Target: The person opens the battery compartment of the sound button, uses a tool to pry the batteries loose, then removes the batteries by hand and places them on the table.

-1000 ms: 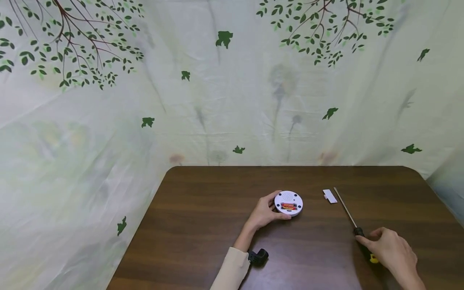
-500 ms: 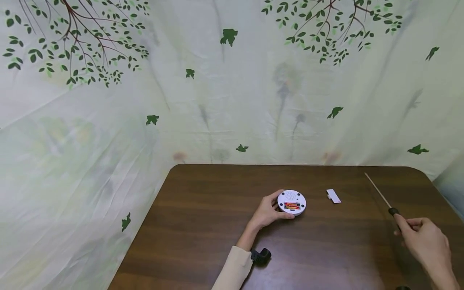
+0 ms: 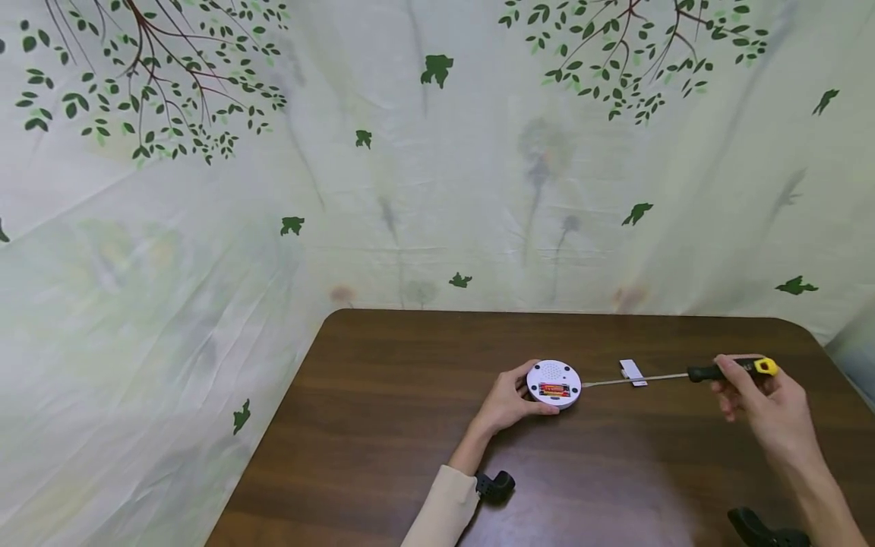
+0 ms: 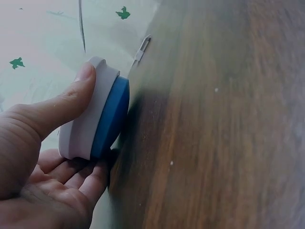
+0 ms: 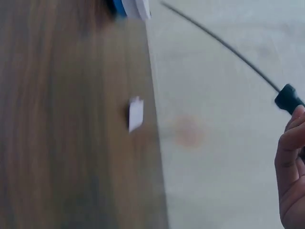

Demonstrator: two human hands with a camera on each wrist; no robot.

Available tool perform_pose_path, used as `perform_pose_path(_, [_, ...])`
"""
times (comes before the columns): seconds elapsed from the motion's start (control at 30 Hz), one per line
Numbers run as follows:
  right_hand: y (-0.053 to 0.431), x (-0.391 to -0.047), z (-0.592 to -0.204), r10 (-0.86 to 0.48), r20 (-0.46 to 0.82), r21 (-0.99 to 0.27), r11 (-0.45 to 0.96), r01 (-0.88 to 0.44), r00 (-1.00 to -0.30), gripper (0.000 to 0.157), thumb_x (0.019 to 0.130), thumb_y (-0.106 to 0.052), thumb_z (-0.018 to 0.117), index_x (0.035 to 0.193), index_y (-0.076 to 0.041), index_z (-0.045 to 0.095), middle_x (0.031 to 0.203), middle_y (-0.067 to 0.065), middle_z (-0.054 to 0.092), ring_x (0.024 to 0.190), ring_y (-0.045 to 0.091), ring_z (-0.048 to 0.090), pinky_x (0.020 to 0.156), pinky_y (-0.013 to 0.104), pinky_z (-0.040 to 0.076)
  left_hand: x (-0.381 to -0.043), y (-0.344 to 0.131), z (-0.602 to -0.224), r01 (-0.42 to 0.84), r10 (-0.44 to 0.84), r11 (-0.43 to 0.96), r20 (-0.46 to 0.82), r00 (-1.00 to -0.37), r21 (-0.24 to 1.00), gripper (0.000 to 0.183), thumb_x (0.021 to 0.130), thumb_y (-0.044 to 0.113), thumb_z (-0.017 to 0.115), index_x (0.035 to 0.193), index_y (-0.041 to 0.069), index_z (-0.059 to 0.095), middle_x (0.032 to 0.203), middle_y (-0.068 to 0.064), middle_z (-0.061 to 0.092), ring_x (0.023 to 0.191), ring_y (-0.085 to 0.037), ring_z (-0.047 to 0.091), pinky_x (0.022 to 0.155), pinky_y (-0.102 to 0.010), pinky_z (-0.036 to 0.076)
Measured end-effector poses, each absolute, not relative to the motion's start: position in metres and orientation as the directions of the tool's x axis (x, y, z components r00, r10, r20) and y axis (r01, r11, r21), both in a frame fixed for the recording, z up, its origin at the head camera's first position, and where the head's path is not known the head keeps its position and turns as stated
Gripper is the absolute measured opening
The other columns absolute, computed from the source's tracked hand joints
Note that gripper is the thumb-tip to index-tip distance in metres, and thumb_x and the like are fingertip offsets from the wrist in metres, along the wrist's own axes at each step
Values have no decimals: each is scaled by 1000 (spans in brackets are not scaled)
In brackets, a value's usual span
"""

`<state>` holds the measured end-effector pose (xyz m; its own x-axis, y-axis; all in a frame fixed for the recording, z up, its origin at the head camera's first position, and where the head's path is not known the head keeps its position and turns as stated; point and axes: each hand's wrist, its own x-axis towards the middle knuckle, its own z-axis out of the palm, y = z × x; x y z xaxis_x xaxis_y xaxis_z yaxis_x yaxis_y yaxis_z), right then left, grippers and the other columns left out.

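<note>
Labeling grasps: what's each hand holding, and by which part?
Left hand: the round white-and-blue device, by its rim. Right hand: the screwdriver, by its handle.

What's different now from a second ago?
The right hand has lifted the screwdriver off the table and swung it round to point left, toward the round white device. The left hand holds that device as before, and the small white piece lies where it was.
</note>
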<state>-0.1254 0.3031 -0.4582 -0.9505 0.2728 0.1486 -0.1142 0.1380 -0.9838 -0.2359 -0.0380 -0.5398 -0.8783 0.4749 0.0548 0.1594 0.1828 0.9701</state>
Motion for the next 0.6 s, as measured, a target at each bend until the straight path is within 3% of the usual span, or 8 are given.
perform_pose_path(0.1, [290, -131, -451, 190, 166, -966, 227, -122, -968, 10, 107, -24, 59, 114, -16, 61, 77, -9, 70, 57, 14, 60, 50, 27, 52, -235, -37, -539, 162, 467, 199, 52, -883, 967, 77, 77, 3, 90, 146, 5, 56, 147, -10, 61, 139, -19, 55, 114, -27, 47])
perform_pose_path(0.23, [276, -138, -442, 180, 178, -917, 386, -97, -967, 13, 106, -29, 60, 112, -18, 59, 77, -8, 68, 59, 16, 62, 54, 26, 54, -235, -36, -541, 166, 467, 210, 50, -883, 964, 77, 77, 5, 91, 146, 7, 56, 147, -9, 61, 139, -17, 55, 113, -25, 47])
perform_pose_path(0.6, [238, -158, -395, 44, 252, -748, 642, -166, -967, 30, 104, -37, 62, 105, -8, 56, 68, 2, 63, 56, 14, 57, 51, 27, 47, -234, -36, -541, 136, 412, 231, 29, -910, 964, 85, 74, 8, 94, 149, 3, 55, 152, -14, 56, 140, -21, 54, 113, -27, 49])
